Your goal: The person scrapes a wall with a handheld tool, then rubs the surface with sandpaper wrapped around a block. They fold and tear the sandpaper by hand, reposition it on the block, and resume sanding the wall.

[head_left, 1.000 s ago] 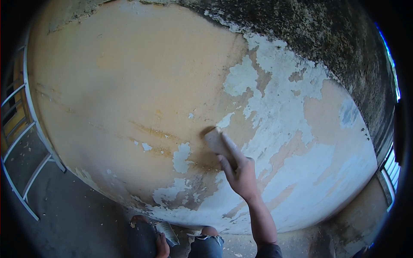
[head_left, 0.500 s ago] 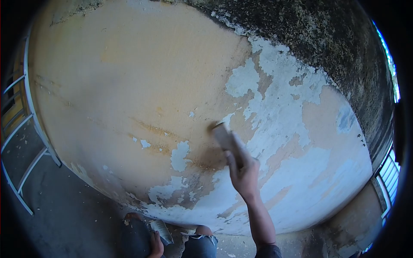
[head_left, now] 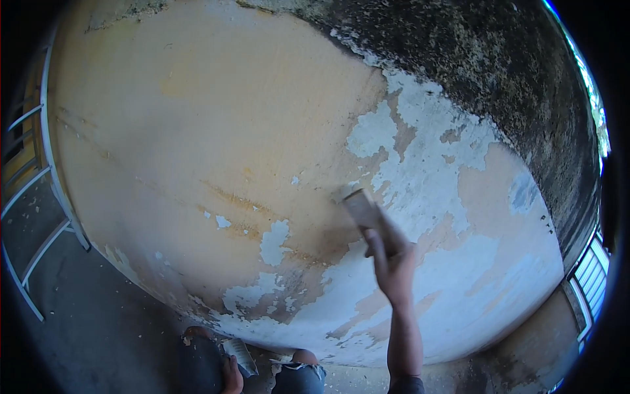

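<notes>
The flat rectangular hand tool (head_left: 361,207) is just right of the frame's centre, in front of the peeling wall (head_left: 203,131), my right hand (head_left: 395,262) closed firmly around its lower part. At bottom centre-left, my left hand (head_left: 231,375) is beside a ribbed pale piece (head_left: 243,356), its grip too obscured to tell, between my knees.

There are two hands (head_left: 396,266), two knees (head_left: 305,357), one block (head_left: 361,207), one ribbed piece (head_left: 243,356) and one wall (head_left: 197,125).
</notes>
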### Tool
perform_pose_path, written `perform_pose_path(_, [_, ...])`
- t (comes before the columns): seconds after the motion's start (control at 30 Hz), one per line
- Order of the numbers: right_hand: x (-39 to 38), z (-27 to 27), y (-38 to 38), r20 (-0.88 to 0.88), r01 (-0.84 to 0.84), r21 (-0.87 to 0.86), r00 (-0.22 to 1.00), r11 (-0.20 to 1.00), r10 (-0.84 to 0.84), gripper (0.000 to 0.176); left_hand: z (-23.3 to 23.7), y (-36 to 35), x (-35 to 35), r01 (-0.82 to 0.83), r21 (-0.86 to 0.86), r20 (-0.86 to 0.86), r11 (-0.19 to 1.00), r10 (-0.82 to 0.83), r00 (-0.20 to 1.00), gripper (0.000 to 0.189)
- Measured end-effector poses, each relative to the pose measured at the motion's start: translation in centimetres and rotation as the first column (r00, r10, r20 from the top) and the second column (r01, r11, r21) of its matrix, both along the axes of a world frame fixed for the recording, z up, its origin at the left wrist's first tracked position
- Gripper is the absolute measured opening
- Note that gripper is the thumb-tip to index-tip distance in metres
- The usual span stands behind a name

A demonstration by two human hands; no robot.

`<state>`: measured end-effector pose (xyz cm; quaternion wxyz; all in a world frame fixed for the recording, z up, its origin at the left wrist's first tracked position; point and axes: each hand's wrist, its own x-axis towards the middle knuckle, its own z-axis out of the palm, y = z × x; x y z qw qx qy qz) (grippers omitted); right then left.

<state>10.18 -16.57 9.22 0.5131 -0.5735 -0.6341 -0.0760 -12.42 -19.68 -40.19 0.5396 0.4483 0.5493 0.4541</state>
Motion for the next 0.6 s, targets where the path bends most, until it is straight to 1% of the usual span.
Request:
perform_pose_path(0.07, [-0.1, 2.8, -1.6, -0.075, 0.05, -0.044, 0.996, 0.998, -0.053, 0.038, -0.3, -0.2, -0.1, -0.013, 0.0, -0.003, 1.0, 0.013, 1.0, 0.053])
perform_pose_path(0.13, [-0.1, 4.4, -2.5, 0.025, 0.089, -0.099, 0.996, 0.991, -0.087, 0.035, -0.5, -0.4, -0.4, -0.02, 0.0, -0.011, 1.0, 0.02, 1.0, 0.053])
perform_pose_path(0.17, [-1.0, 5.1, -2.4, 0.086, 0.101, -0.036, 0.991, 0.994, -0.098, 0.034, -0.6, -0.5, -0.4, -0.029, 0.002, -0.016, 1.0, 0.029, 0.999, 0.053])
perform_pose_path(0.2, [-1.3, 5.0, -1.6, 0.09, 0.105, -0.046, 0.991, 0.993, -0.101, 0.034, -0.7, -0.6, -0.4, -0.041, 0.005, -0.017, 0.999, 0.041, 0.999, 0.053])
perform_pose_path(0.23, [-1.4, 4.6, -0.5, 0.293, 0.076, -0.115, 0.955, 0.99, -0.039, 0.035, -0.8, -0.8, -0.4, -0.057, 0.01, -0.022, 0.998, 0.058, 0.998, 0.053])
perform_pose_path(0.27, [-1.4, 4.0, 0.2, 0.475, 0.06, -0.187, 0.879, 0.98, 0.037, 0.035, -1.2, -0.8, -0.3, -0.084, 0.027, -0.034, 0.996, 0.085, 0.996, 0.053])
perform_pose_path(0.3, [-1.4, 3.4, 0.7, 0.669, 0.092, -0.175, 0.742, 0.98, 0.05, 0.032, -1.7, -0.6, -0.1, -0.127, 0.069, -0.064, 0.99, 0.131, 0.989, 0.052])
perform_pose_path(0.33, [-1.8, 3.5, 0.3, 0.664, 0.088, -0.168, 0.746, 0.982, 0.047, 0.032, -2.3, -0.5, 0.3, -0.185, 0.23, -0.188, 0.956, 0.23, 0.955, 0.052])
perform_pose_path(0.37, [-2.6, 4.0, -0.3, 0.494, 0.061, -0.096, 0.87, 0.993, -0.006, 0.029, -1.9, -0.3, 0.6, -0.194, 0.448, -0.378, 0.873, 0.381, 0.844, 0.052])
perform_pose_path(0.4, [-3.2, 4.5, -0.7, 0.304, 0.047, -0.032, 0.952, 0.998, -0.035, 0.026, -1.7, -0.1, 0.8, -0.18, 0.568, -0.468, 0.803, 0.495, 0.732, 0.052])
perform_pose_path(0.43, [-3.1, 5.1, -0.9, 0.29, 0.138, 0.012, 0.947, 0.99, -0.135, 0.024, -1.6, -0.2, 1.4, -0.165, 0.611, -0.502, 0.775, 0.54, 0.675, 0.052])
perform_pose_path(0.47, [-2.9, 4.9, -0.3, 0.306, 0.131, 0.001, 0.944, 0.991, -0.125, 0.024, -1.7, -0.5, 0.9, -0.179, 0.492, -0.415, 0.852, 0.41, 0.812, 0.052])
perform_pose_path(0.5, [-2.2, 4.0, 0.5, 0.452, 0.08, -0.151, 0.892, 0.985, -0.003, 0.025, -1.7, -0.7, 0.3, -0.172, 0.214, -0.162, 0.961, 0.209, 0.964, 0.053])
perform_pose_path(0.53, [-1.8, 3.1, 0.6, 0.555, 0.053, -0.305, 0.821, 0.951, 0.132, 0.026, -1.3, -0.8, 0.1, -0.135, 0.077, -0.058, 0.988, 0.14, 0.988, 0.053])
perform_pose_path(0.57, [-2.1, 2.7, 0.3, 0.623, 0.122, -0.288, 0.777, 0.95, 0.089, 0.027, -1.0, -0.7, 0.2, -0.111, 0.044, -0.036, 0.993, 0.112, 0.993, 0.053])
perform_pose_path(0.6, [-2.3, 3.0, -0.1, 0.622, 0.117, -0.281, 0.778, 0.952, 0.088, 0.027, -0.8, -0.7, 0.2, -0.102, 0.041, -0.03, 0.994, 0.104, 0.994, 0.053])
